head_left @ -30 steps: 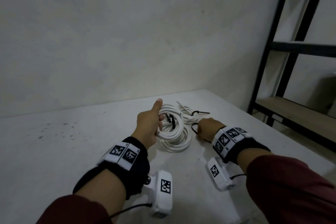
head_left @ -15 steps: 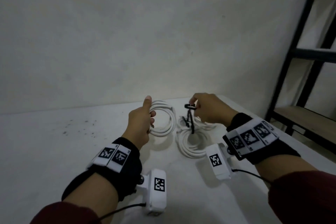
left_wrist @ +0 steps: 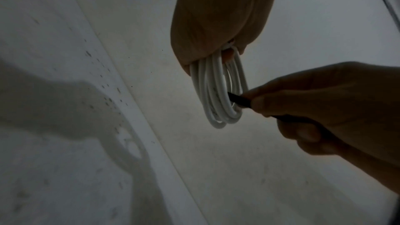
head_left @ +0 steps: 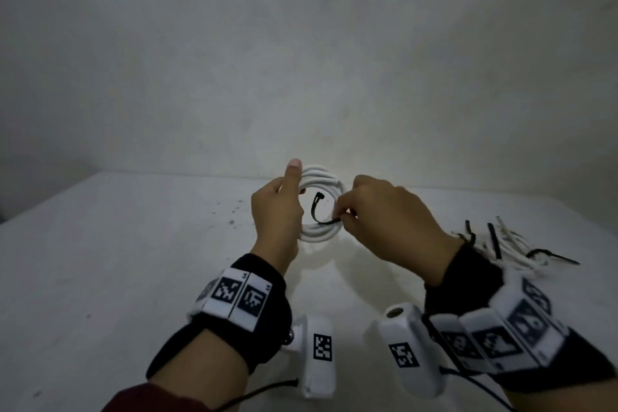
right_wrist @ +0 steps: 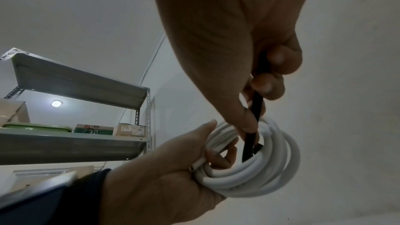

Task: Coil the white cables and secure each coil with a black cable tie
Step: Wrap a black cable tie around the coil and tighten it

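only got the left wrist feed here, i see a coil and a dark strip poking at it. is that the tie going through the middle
Observer: Yes. In the right wrist view the tie passes down through the centre of the coil, pinched by the right hand.
Operator: is it looped shut yet
Observer: No. The head view shows the tie's free end sticking up inside the ring, unfastened.
Operator: coil on the table or lifted
Observer: Lifted. The left hand grips its left side, thumb upright, above the table.
Operator: any other cables around
Observer: A pile of white cables with black ties lies on the table past the right wrist.
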